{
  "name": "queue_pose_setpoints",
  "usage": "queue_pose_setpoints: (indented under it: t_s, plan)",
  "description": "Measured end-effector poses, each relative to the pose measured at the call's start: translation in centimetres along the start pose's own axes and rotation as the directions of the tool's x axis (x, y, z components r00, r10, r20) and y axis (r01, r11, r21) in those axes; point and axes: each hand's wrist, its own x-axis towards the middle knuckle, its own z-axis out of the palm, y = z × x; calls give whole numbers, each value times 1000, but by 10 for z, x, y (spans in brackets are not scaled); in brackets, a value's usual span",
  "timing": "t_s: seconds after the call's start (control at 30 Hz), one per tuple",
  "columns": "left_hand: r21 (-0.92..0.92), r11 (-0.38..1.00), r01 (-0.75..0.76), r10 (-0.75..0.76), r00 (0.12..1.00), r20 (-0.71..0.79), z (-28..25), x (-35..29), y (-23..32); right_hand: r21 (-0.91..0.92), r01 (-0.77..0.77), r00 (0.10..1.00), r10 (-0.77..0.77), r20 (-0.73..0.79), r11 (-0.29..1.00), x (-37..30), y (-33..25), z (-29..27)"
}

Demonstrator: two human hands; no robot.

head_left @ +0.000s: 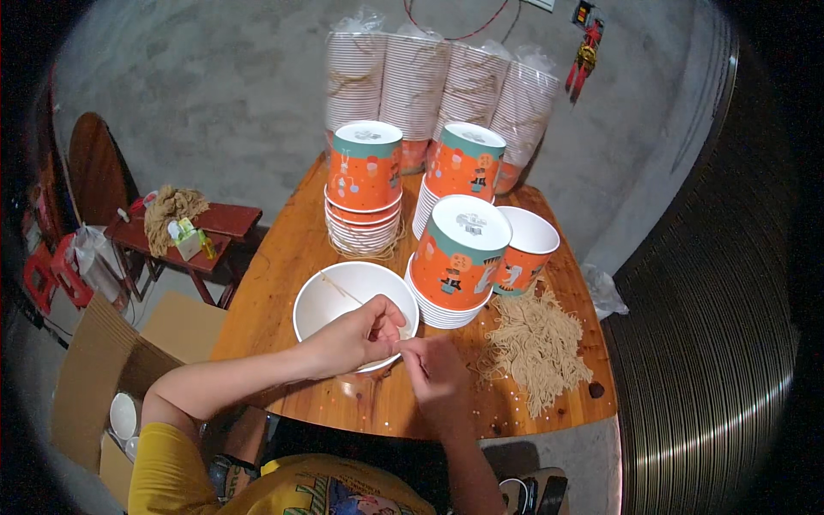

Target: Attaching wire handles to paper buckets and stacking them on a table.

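A white-lined paper bucket (324,302) stands mouth up at the table's near edge. Over its right near rim, my left hand (365,333) is closed on a tan string (342,291), whose loose end sticks out across the bucket's mouth. My right hand (436,369) meets it at the rim, thumb and fingers pinched together; what lies between them is too small to make out. Just beyond, a stack of upturned orange paper buckets (459,257) stands close to the bucket's right side.
A heap of tan strings (541,348) lies on the right of the wooden table (270,296). Behind are another orange stack (365,172), an upright bucket (528,232) and tall bagged stacks (416,81). An open cardboard box (120,369) and a red bench (227,219) stand left.
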Motion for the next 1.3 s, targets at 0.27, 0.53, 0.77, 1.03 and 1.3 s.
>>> queue_pose_setpoints:
  t_s: [0.27, 0.53, 0.77, 1.03, 1.3]
  plan:
    - [55, 998, 5, -7, 999, 34, 1, 1, 3, 168, -275, 961, 269, 58, 947, -7, -3, 5]
    - [334, 942, -11, 15, 1000, -12, 1, -2, 2, 483, -533, 837, 514, 186, 695, -10, -5, 8]
    - [341, 940, -27, 41, 999, -33, -1, -2, 3, 494, -477, 873, 458, 168, 727, -22, 9, 17]
    - [238, 971, -2, 20, 997, -74, -3, -2, -3, 455, -471, 879, 447, 167, 756, -27, 14, 19]
    - [197, 980, 5, 9, 998, -70, -4, -2, -5, 444, -477, 878, 440, 190, 759, -28, 12, 17]
